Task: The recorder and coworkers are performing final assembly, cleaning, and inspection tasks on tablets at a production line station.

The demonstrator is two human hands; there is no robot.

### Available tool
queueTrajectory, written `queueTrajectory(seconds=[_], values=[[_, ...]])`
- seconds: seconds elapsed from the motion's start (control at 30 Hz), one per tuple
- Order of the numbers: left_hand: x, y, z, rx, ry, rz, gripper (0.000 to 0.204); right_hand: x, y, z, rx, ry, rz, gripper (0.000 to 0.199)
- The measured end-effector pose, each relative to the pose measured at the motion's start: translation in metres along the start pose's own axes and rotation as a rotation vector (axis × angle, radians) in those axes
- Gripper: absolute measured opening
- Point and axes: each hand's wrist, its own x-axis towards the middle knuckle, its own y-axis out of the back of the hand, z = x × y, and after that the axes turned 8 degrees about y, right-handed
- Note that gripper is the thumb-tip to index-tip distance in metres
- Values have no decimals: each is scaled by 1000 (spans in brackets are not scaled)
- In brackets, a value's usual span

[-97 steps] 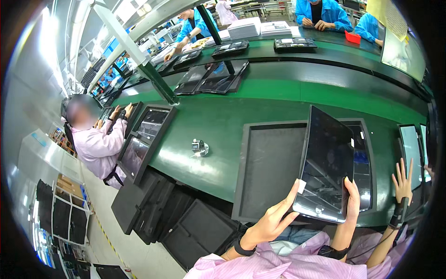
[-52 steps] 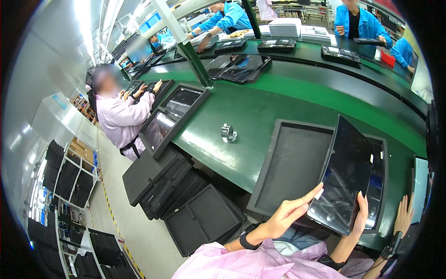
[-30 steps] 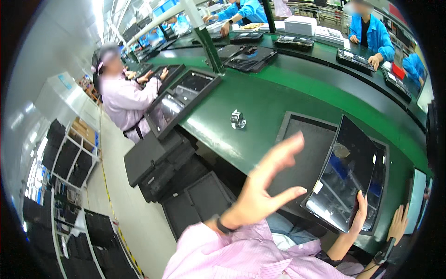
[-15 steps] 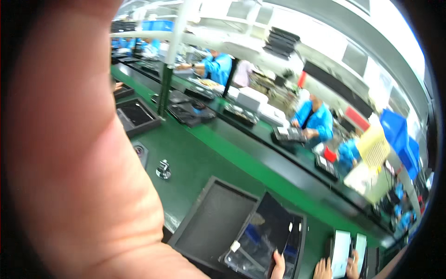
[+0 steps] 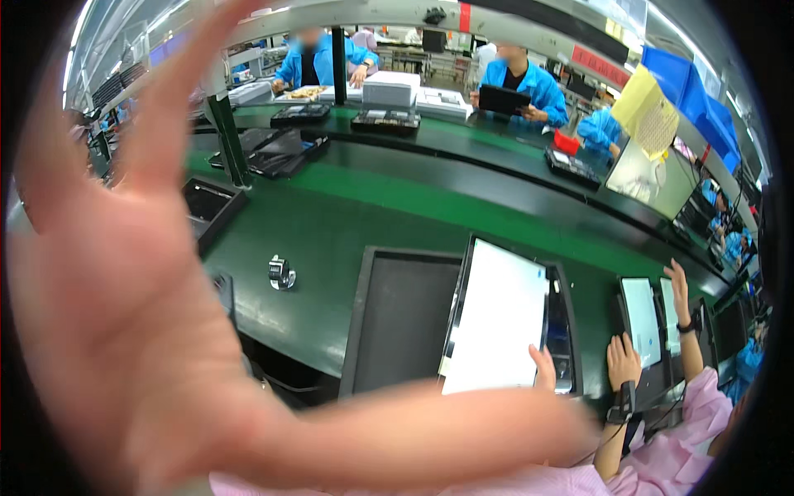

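Note:
My left hand (image 5: pixel 145 306) is raised very close to the camera and fills much of the left side, blurred. Its visible fingers are stretched and apart, and no object shows in it. My right hand (image 5: pixel 543 369) grips the right edge of a tablet (image 5: pixel 496 314) with a lit white screen. The thumb lies over the screen's edge; the other fingers are hidden. This tablet is tilted over the right part of a shallow black tray (image 5: pixel 359 322). A dark, glossy flat piece (image 5: pixel 561 331) shows beneath its right edge.
A small black-and-silver object (image 5: pixel 281 273) sits on the green bench (image 5: pixel 314 223). To the right, a co-worker's hands (image 5: pixel 624 364) are at two lit tablets (image 5: pixel 641 318). A green post (image 5: pixel 227 140) and another black tray (image 5: pixel 211 211) stand left. People in blue work across the bench.
The view has turned and levelled. The tablet's screen looked dark and now shows white. My left hand's fingers have come into view, spread; my right hand still holds the tablet.

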Motion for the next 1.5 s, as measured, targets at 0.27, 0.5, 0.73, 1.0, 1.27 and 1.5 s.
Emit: queueTrajectory(seconds=[0.27, 0.5, 0.73, 1.0, 1.27, 1.5], values=[[-183, -24, 6, -802, 1375, -417, 71, 4, -18, 1, 251, -12, -195, 35], [-194, -35, 38, -1088, 1617, -670, 54, -2, -23, -13, 351, -27, -215, 32], [-205, -35, 50, -1374, 1706, -505, 51, -10, -18, -22, 317, 2, -243, 34], [-204, -32, 55, -1274, 1739, -616, 53, -22, -14, -42, 272, 31, -168, 30], [-160, -34, 27, -1087, 1621, -640, 50, -46, -24, -69, 251, -31, -190, 28], [-136, -50, -1, -767, 1608, -666, 26, -59, -18, -66, 209, -1, -257, 37]])
